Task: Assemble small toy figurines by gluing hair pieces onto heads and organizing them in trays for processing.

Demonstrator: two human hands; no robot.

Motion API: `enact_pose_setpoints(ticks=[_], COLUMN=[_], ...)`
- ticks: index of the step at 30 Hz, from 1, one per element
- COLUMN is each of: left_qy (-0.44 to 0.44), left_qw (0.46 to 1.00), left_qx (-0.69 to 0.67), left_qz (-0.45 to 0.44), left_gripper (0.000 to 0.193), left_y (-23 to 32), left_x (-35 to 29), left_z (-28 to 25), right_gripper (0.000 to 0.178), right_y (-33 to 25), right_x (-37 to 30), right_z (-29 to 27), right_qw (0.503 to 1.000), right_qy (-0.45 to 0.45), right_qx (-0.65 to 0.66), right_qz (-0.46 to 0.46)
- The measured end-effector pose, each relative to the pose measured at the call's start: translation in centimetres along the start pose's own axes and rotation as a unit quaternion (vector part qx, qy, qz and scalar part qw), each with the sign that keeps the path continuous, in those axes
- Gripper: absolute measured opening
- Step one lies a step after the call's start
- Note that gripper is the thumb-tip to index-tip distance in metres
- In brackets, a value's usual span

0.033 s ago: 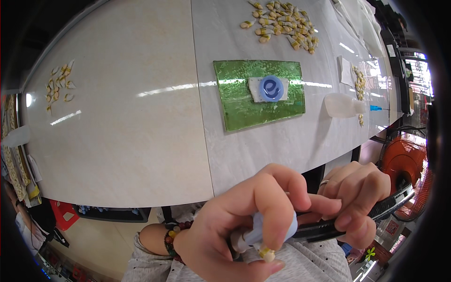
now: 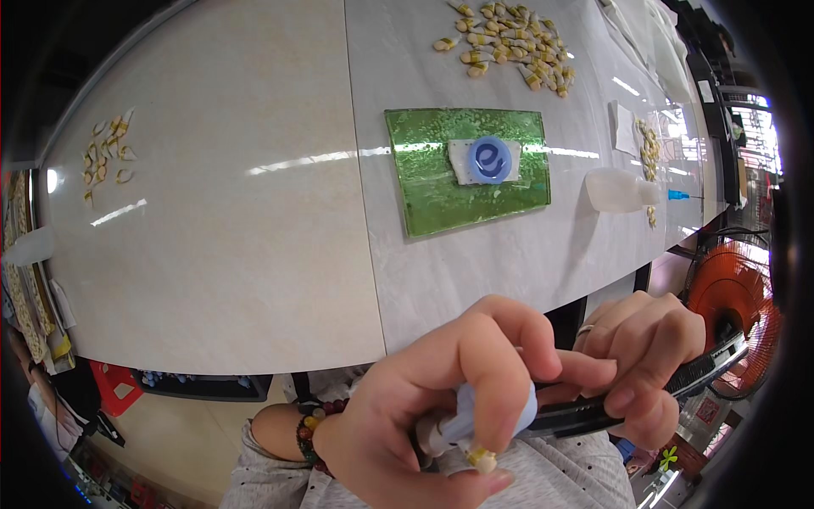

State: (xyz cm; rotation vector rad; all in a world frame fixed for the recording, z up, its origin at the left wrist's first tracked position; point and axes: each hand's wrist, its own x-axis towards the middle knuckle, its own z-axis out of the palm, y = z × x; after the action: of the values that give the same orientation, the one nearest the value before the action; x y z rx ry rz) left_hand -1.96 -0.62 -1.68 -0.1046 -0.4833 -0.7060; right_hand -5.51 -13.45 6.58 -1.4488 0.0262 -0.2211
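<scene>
At the lower middle, my left hand [image 2: 449, 382] is closed around a small cream rounded piece [image 2: 484, 461] with a yellow band. The piece shows between thumb and fingers. A pale blue object [image 2: 462, 416] sits in the same grip, mostly covered by a finger, and its kind cannot be made out. My right hand [image 2: 640, 356], wearing a ring, is shut on a long black ridged strip [image 2: 708, 371], which slants up to the right. The strip's inner end reaches toward the left hand's fingers, and where it ends is hidden. Both hands are in front of the table edge.
On the table lie a green plate [image 2: 424, 204] with a white pad and a blue round lid [image 2: 490, 160], and a translucent bottle [image 2: 619, 190] with a blue needle tip. Piles of similar pieces lie at the back [image 2: 517, 42], left [image 2: 106, 153] and right [image 2: 649, 153]. An orange fan [image 2: 738, 284] stands right.
</scene>
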Motion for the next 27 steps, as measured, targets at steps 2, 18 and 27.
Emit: enact_pose_setpoints(ticks=[2, 18, 27], left_qy=[-0.001, -0.006, 0.024], left_qw=[1.0, 0.998, 0.998], left_qx=[0.0, -0.036, 0.011], left_qz=[0.003, 0.043, -0.053], left_gripper=[0.043, 0.034, 0.033], left_y=[0.0, 0.4, 1.8], left_x=[0.2, 1.4, 1.5], left_z=[0.1, 0.9, 1.3], right_gripper=[0.022, 0.017, 0.018], right_y=[0.1, 0.6, 0.7], right_x=[0.2, 0.2, 0.2], right_z=[0.2, 0.2, 0.4], right_qw=[1.0, 0.999, 0.999], right_qy=[-0.009, 0.01, 0.025], right_qx=[-0.002, 0.016, 0.01], right_qz=[-0.013, -0.035, -0.037])
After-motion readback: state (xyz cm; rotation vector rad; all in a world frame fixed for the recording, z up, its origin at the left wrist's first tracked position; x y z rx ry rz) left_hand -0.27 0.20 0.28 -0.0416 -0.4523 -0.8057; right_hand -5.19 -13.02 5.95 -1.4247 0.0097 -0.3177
